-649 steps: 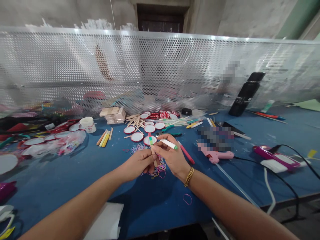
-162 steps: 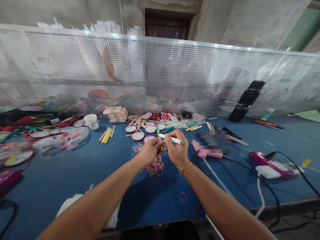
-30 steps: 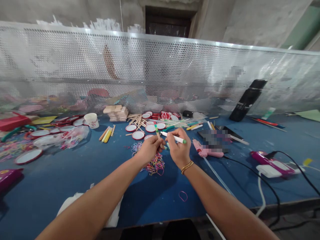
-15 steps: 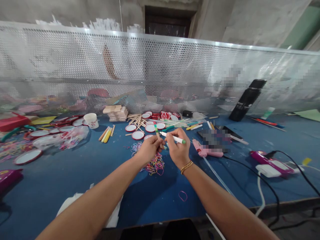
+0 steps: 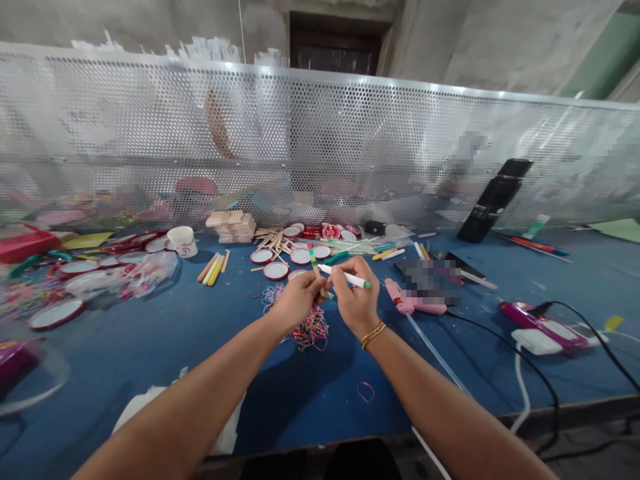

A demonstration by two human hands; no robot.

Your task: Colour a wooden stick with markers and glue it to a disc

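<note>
My left hand (image 5: 301,298) pinches the lower part of a wooden craft stick (image 5: 313,261), which stands tilted and has red and green colour on its upper part. In my right hand (image 5: 358,297) is a white marker (image 5: 351,277) with a green end, held like a pen. The marker's tip meets or nearly meets the stick's edge; I cannot tell which. Below both hands lies a heap of coloured rubber bands (image 5: 309,331). Just behind them are several red-rimmed white lids (image 5: 275,270) and a pile of loose craft sticks (image 5: 274,239).
A pink glue gun (image 5: 414,305) with a cord lies at right, near a purple power strip (image 5: 545,327). Stacked wood pieces (image 5: 235,229), a paper cup (image 5: 183,241) and markers (image 5: 213,269) stand at back left. A perforated metal panel (image 5: 350,133) closes off the back.
My hands, the stick and the marker stay almost in place. At the far left edge, a pale strip or cable has come into view beside the purple object.
</note>
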